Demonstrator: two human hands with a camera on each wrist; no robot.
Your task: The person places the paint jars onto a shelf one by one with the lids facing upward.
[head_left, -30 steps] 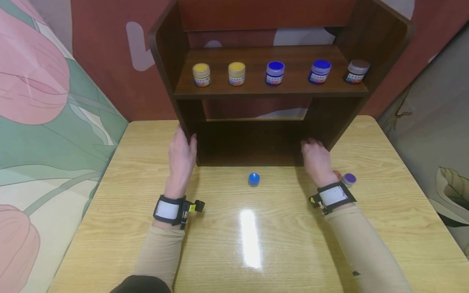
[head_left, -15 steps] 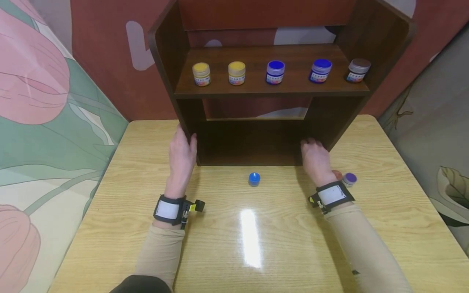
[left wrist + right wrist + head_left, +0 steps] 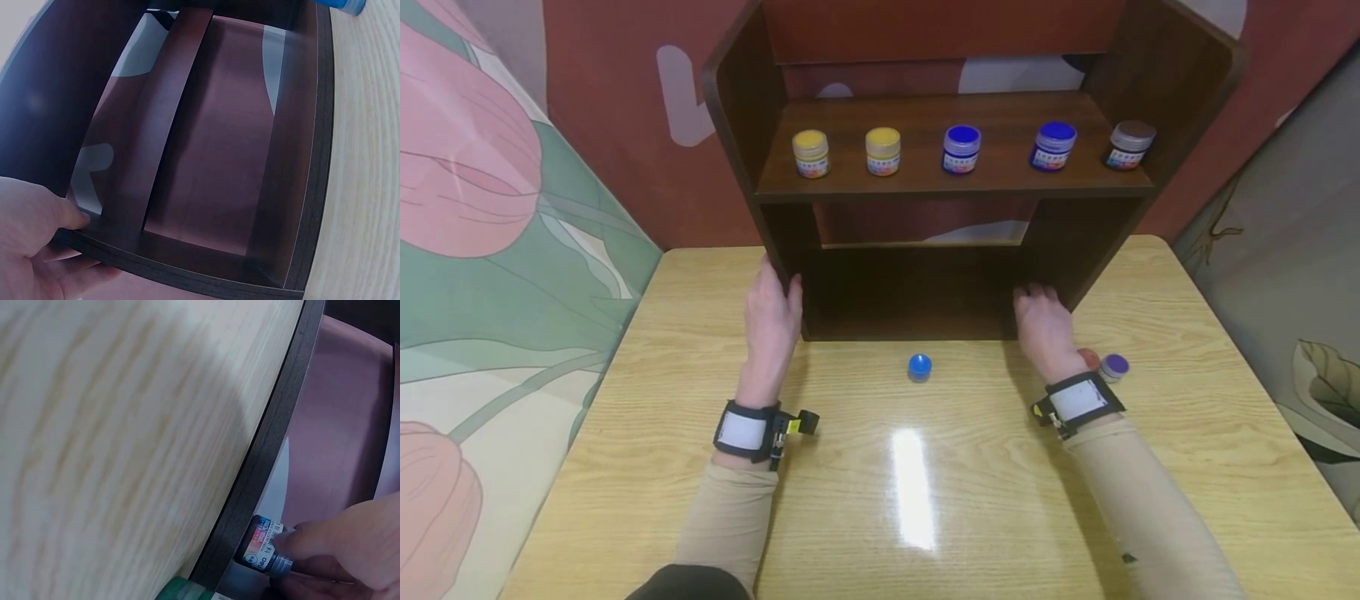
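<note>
My left hand grips the left side panel of the dark brown shelf, thumb on the inner face and fingers on the outer side; the left wrist view shows this grip on the panel's edge. Inside the lower right corner of the shelf, my right hand pinches a small dark paint jar with a printed label. That jar lies hidden behind the hand in the head view. In front of the shelf a small blue paint jar stands on the wooden table.
On the upper shelf board stand two yellow jars, two blue jars and one brown-lidded jar. Beside my right wrist are a purple-lidded jar and a partly hidden reddish one. A green jar shows at the right wrist view's bottom.
</note>
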